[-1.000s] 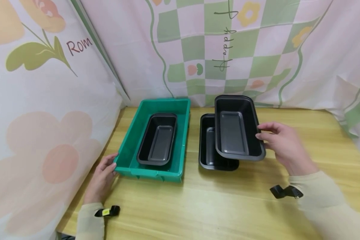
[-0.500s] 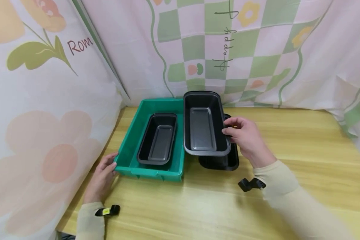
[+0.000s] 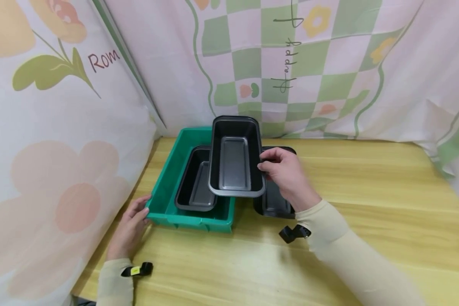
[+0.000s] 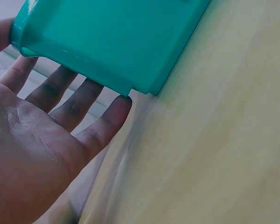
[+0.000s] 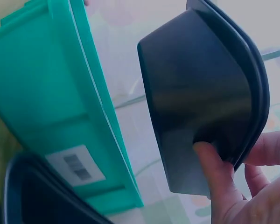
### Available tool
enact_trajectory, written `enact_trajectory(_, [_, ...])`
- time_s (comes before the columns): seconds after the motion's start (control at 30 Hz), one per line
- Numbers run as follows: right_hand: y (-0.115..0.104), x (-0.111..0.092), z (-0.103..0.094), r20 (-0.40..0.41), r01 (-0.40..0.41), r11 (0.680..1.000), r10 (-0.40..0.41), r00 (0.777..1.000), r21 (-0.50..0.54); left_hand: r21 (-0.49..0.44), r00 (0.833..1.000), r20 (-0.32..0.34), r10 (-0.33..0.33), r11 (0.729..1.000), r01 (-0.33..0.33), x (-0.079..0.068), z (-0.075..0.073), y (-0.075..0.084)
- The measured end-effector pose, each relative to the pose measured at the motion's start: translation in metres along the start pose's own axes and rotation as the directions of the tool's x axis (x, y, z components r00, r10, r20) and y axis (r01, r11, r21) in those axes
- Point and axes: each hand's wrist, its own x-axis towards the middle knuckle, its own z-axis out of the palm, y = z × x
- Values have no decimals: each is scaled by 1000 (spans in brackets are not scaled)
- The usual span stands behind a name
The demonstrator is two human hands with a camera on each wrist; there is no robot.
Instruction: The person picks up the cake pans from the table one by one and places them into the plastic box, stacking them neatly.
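Observation:
My right hand (image 3: 287, 174) pinches the right rim of a black loaf pan (image 3: 235, 163) between thumb and fingers. The pan is held up over the right side of a green plastic tray (image 3: 164, 174); the right wrist view shows the pan's outer wall (image 5: 200, 93) apart from the tray. Inside the tray lies a second black loaf pan (image 3: 199, 187), partly covered by the raised one. My left hand (image 3: 131, 223) holds the tray's near left corner, fingers against its outer wall (image 4: 107, 51). A third loaf pan (image 3: 275, 202) stands right of the tray, partly hidden by my right hand.
Everything stands on a wood-grain table (image 3: 222, 267). A patterned curtain (image 3: 290, 63) hangs along its back edge, and a floral sheet (image 3: 61, 170) closes off the left side. The tray's outer wall bears a white label (image 5: 74, 165).
My right hand has carried the raised loaf pan left, from above the third pan to over the tray. The left hand and the tray have stayed put.

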Motion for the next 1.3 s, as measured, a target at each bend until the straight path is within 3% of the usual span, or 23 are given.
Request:
enact_trajectory(0.57, [3, 5, 49, 54, -73, 996, 70, 996, 57, 63, 1000, -6, -11, 998, 12, -2, -3, 4])
enact_trajectory(0.73, [4, 8, 63, 65, -96, 995, 94, 993, 31, 63, 1000, -6, -20, 998, 20, -2, -3, 3])
enact_trajectory(0.97, [9, 14, 72, 77, -108, 994, 110, 991, -33, 54, 1000, -5, -19, 998, 20, -2, 0, 1])
enact_trajectory(1.3, [17, 22, 82, 91, -107, 993, 111, 990, -43, 73, 1000, -13, -22, 997, 23, -1, -2, 2])
